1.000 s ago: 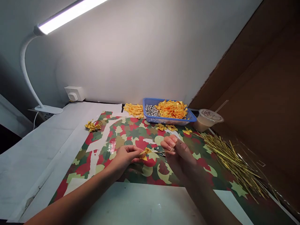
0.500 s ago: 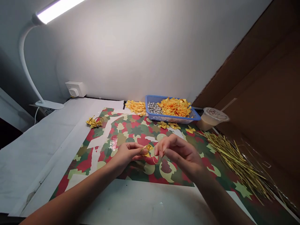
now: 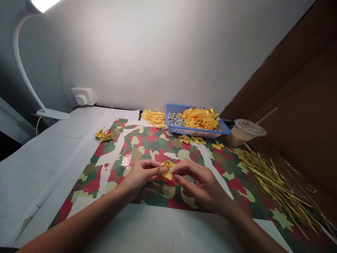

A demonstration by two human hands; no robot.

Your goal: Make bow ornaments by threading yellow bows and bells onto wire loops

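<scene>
My left hand (image 3: pixel 143 174) is closed in a pinch on a small yellow ribbon bow (image 3: pixel 169 172), which has a gold-coloured wire loop (image 3: pixel 161 168) at its left side. Close against the bow's right side, the thumb and fingertips of my right hand (image 3: pixel 198 181) are pinched together. A thin gold strand (image 3: pixel 173 182) runs from below the bow toward the right hand; the fingertips seem to hold part of it, though the grip itself is partly hidden.
A blue basket (image 3: pixel 200 133) holds silver bells and yellow bows. More bows (image 3: pixel 154 118) lie beside it. Finished-looking bows with a ring (image 3: pixel 104 135) sit at left. At right are a lidded cup (image 3: pixel 243 133) and a bundle of gold strands (image 3: pixel 273 186). A lamp (image 3: pixel 19 59) stands left.
My right hand has come down and left to the bow, its fingertips now closed beside it. The left hand keeps its hold. The view has shifted slightly.
</scene>
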